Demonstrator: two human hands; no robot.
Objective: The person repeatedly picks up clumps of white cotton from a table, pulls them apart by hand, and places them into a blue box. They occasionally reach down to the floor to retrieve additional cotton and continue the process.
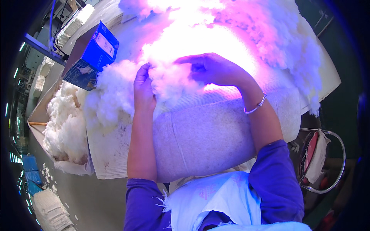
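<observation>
White cotton-like fluff [169,79] lies between my two hands at the near side of a brightly lit work surface. My left hand [145,90] is closed at the fluff's left edge, its bent fingers and thumb pressed on a tuft. From the right, my right hand [216,69] reaches in with the index finger stretched over the fluff. Its other fingers are bent beneath, partly in shadow, with no held thing visible. A bracelet [256,105] circles my right wrist. More loose fluff [110,88] spreads beside my left hand.
A blue cardboard box [92,54] stands at the left. Below it, a bin [36,111] holds fluff. More fluff [300,57] heaps along the right side. A pale padded edge [208,134] runs beneath my forearms. A metal-framed chair [341,161] is at the lower right.
</observation>
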